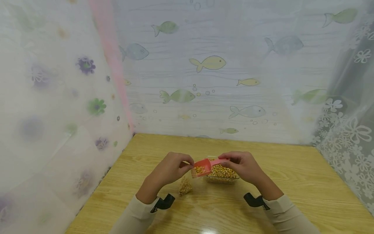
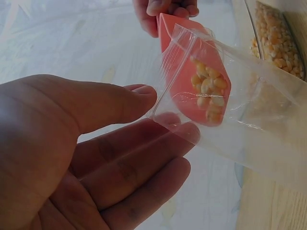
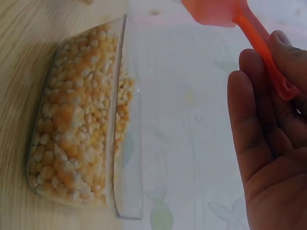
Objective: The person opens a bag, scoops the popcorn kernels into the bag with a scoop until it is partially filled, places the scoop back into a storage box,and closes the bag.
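My left hand (image 1: pixel 172 166) pinches the rim of a clear zip bag (image 2: pixel 259 136) between thumb and fingers. Corn kernels (image 1: pixel 185 187) fill the bag's lower part, which hangs close to the table. By its handle, my right hand (image 1: pixel 243 164) holds a pink scoop (image 1: pixel 206 165). The scoop's front end lies inside the bag's mouth, and several kernels (image 2: pixel 208 88) sit in it, seen through the plastic. Below the right hand stands a clear rectangular container (image 3: pixel 115 167) of yellow corn kernels (image 3: pixel 76 120).
The light wood-grain table (image 1: pixel 210 208) carries the container and reaches back to a fish-print curtain (image 1: pixel 210 97). A flower-print sheet (image 1: pixel 58 113) borders the left side, and a white-flowered clear sheet (image 1: pixel 353 156) the right.
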`<move>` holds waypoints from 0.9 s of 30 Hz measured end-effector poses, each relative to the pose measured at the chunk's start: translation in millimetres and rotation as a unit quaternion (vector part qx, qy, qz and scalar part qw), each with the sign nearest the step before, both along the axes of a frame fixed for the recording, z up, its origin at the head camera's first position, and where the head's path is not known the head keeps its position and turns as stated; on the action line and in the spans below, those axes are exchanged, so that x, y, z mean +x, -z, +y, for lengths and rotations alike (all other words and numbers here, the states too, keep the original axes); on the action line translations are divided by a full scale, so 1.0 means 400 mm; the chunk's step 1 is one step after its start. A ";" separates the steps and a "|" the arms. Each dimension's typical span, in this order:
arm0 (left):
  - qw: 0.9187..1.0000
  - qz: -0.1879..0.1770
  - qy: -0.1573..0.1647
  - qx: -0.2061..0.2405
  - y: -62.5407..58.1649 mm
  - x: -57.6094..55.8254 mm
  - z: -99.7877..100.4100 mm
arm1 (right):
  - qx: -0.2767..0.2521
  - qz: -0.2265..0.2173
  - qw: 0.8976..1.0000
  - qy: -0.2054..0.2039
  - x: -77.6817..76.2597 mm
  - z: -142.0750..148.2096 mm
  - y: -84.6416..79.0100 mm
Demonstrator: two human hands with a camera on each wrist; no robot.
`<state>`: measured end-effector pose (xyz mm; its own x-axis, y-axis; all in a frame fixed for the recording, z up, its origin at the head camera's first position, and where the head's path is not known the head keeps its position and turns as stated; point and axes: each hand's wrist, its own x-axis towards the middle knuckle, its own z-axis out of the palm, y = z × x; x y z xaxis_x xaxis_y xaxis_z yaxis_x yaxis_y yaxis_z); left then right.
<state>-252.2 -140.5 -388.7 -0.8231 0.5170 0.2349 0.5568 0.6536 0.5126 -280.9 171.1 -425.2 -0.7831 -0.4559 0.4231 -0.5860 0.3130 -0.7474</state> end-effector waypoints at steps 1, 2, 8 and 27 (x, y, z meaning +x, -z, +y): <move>1.000 0.000 -0.001 -0.001 0.000 0.000 0.000 | 0.003 0.004 1.000 0.001 0.000 -0.001 -0.002; 1.000 -0.001 -0.001 -0.001 0.000 0.000 0.000 | 0.005 0.008 1.000 0.003 0.001 -0.003 -0.003; 1.000 -0.004 -0.003 0.000 -0.001 0.001 -0.001 | 0.027 0.048 0.998 0.010 0.001 -0.012 -0.013; 1.000 -0.008 -0.007 0.000 -0.002 -0.003 -0.006 | 0.081 0.210 0.974 0.021 0.028 -0.043 -0.074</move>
